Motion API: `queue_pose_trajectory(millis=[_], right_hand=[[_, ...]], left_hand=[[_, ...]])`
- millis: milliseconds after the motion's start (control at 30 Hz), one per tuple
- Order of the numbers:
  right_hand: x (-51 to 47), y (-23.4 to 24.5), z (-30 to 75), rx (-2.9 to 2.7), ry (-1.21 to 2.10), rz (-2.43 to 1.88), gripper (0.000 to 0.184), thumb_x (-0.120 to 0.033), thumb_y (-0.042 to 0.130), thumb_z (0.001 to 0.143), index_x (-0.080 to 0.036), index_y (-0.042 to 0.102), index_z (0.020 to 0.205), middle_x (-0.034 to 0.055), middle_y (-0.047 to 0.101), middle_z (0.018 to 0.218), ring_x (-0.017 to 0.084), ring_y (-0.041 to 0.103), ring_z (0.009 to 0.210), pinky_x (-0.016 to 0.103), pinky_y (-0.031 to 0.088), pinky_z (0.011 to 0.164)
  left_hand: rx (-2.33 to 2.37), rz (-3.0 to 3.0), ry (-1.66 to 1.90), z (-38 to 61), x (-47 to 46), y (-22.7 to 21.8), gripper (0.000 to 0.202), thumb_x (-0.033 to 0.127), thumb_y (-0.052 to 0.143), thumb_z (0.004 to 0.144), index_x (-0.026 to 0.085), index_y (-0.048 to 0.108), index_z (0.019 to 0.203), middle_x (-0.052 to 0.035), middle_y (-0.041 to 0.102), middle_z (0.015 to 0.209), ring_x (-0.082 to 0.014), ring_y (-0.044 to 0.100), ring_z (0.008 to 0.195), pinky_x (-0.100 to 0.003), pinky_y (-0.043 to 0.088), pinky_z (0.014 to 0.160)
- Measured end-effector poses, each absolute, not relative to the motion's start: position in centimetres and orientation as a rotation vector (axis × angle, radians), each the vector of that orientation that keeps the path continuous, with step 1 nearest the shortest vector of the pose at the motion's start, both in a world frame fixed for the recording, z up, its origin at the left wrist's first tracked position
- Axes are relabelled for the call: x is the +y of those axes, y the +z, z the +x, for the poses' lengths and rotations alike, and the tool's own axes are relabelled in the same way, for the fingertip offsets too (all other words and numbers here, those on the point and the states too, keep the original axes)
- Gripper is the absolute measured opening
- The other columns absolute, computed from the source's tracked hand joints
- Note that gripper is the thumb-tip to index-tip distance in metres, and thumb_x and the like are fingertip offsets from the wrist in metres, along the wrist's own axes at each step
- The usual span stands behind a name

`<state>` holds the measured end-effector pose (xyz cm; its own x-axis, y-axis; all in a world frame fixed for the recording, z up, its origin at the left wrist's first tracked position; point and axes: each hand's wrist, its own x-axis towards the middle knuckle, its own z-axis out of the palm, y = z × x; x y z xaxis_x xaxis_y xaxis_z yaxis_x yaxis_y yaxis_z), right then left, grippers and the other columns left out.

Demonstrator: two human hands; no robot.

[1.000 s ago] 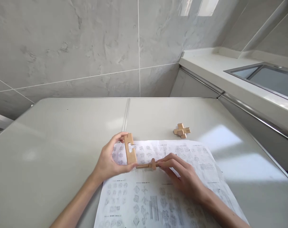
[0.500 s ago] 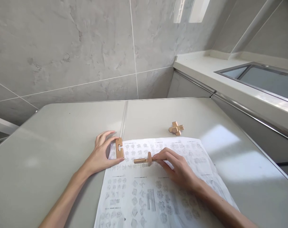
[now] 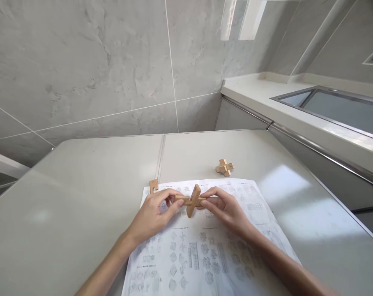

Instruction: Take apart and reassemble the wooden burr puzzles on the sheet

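Above the printed sheet (image 3: 180,230), two wooden puzzle pieces (image 3: 193,200) are joined crosswise, one bar passing through the other. My left hand (image 3: 157,211) pinches the left end of the long bar between thumb and fingers. On its right end, my right hand (image 3: 225,207) has a pinch grip, and the fingers cover that end. The crosspiece stands tilted between my hands. A loose notched wooden piece (image 3: 153,186) lies at the sheet's upper left edge, its lower part hidden behind my left hand.
An assembled wooden cross puzzle (image 3: 224,167) sits on the grey table (image 3: 118,160) beyond the sheet. A seam crosses the table at its middle. To the right stands a white counter (image 3: 251,88) with a metal-framed inset, and a tiled wall (image 3: 112,61) rises behind.
My left hand has let go of the notched piece and moved right to grip the left end of the joined pieces. The crosspiece now looks turned and more tilted.
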<state>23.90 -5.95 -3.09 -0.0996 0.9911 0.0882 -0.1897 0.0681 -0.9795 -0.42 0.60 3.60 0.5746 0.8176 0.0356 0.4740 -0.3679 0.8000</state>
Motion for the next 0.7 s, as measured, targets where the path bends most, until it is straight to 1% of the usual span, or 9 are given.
queue_pose_trajectory(millis=[67, 133, 200, 267, 300, 367, 433, 567, 700], right_hand=[[-5.8, -2.6, 24.1, -1.138, 1.435, -0.881, 0.018, -0.038, 0.077, 0.1, -0.024, 0.067, 0.106, 0.0044, 0.078, 0.098, 0.023, 0.081, 0.085, 0.044, 0.066, 0.086], [-5.7, -2.0, 24.5, -1.123, 1.498, -0.837, 0.025, -0.038, 0.082, 0.096, -0.025, 0.068, 0.111, 0.0043, 0.077, 0.103, 0.02, 0.078, 0.083, 0.038, 0.065, 0.08], [-5.7, -1.4, 24.8, -1.156, 1.553, -0.781, 0.035, -0.042, 0.083, 0.095, -0.027, 0.068, 0.123, 0.007, 0.074, 0.121, 0.022, 0.076, 0.098, 0.038, 0.064, 0.086], [-5.7, -1.0, 25.1, -1.211, 1.656, -0.688, 0.043, -0.047, 0.078, 0.098, -0.03, 0.065, 0.135, 0.009, 0.068, 0.138, 0.025, 0.072, 0.115, 0.043, 0.061, 0.097], [-5.8, -0.9, 25.2, -1.23, 1.72, -0.639, 0.046, -0.049, 0.076, 0.099, -0.03, 0.063, 0.139, 0.0096, 0.067, 0.142, 0.025, 0.071, 0.118, 0.046, 0.06, 0.099], [-5.8, -0.9, 25.3, -1.235, 1.821, -0.568, 0.048, -0.049, 0.076, 0.098, -0.029, 0.062, 0.14, 0.0098, 0.069, 0.137, 0.026, 0.073, 0.112, 0.048, 0.06, 0.098], [-5.8, -1.1, 25.3, -1.221, 1.852, -0.564, 0.046, -0.047, 0.08, 0.096, -0.026, 0.064, 0.133, 0.0089, 0.073, 0.125, 0.025, 0.075, 0.106, 0.046, 0.061, 0.094], [-5.5, -1.7, 25.2, -1.171, 1.762, -0.638, 0.03, -0.044, 0.08, 0.097, -0.021, 0.067, 0.111, 0.0048, 0.072, 0.103, 0.022, 0.079, 0.089, 0.035, 0.062, 0.077], [-5.4, -1.9, 24.8, -1.098, 1.742, -0.685, 0.028, -0.04, 0.084, 0.094, -0.02, 0.068, 0.105, 0.002, 0.067, 0.098, 0.022, 0.079, 0.088, 0.027, 0.061, 0.064]], left_hand=[[0.99, 1.908, 0.569, 0.3, 0.4, 3.8, 0.03, 0.042, 0.057, 0.107, 0.022, 0.069, 0.089, 0.0003, 0.069, 0.079, -0.017, 0.065, 0.074, -0.03, 0.05, 0.073], [0.95, 1.791, 0.57, 0.5, 0.4, 4.0, 0.033, 0.044, 0.055, 0.107, 0.022, 0.065, 0.085, 0.0006, 0.066, 0.075, -0.0167, 0.064, 0.072, -0.03, 0.05, 0.073], [0.901, 1.708, 0.537, 0.5, 0.3, 4.1, 0.034, 0.045, 0.055, 0.108, 0.021, 0.065, 0.086, -0.0003, 0.066, 0.077, -0.0168, 0.063, 0.072, -0.03, 0.05, 0.073], [0.859, 1.653, 0.501, 0.4, 0.2, 4.0, 0.036, 0.047, 0.054, 0.108, 0.021, 0.065, 0.086, -0.0012, 0.066, 0.078, -0.017, 0.062, 0.073, -0.03, 0.05, 0.072], [0.848, 1.632, 0.488, 0.4, 0.1, 4.0, 0.036, 0.049, 0.055, 0.108, 0.021, 0.066, 0.087, -0.0015, 0.066, 0.079, -0.0172, 0.061, 0.073, -0.03, 0.05, 0.072], [0.844, 1.595, 0.468, 0.3, -0.1, 3.8, 0.037, 0.051, 0.056, 0.107, 0.021, 0.066, 0.088, -0.0016, 0.066, 0.078, -0.0174, 0.06, 0.071, -0.031, 0.049, 0.072], [0.847, 1.567, 0.453, 0.3, -0.1, 3.5, 0.038, 0.054, 0.058, 0.106, 0.022, 0.065, 0.089, -0.0011, 0.065, 0.076, -0.0174, 0.059, 0.069, -0.031, 0.049, 0.07], [0.881, 1.555, 0.464, 0.3, 0.1, 3.2, 0.04, 0.058, 0.057, 0.105, 0.022, 0.064, 0.089, -0.0009, 0.066, 0.077, -0.0177, 0.058, 0.069, -0.032, 0.049, 0.071], [0.903, 1.561, 0.458, 0.3, 0.1, 3.0, 0.04, 0.058, 0.056, 0.105, 0.023, 0.065, 0.088, 0.0, 0.065, 0.074, -0.0179, 0.057, 0.069, -0.031, 0.048, 0.072]])
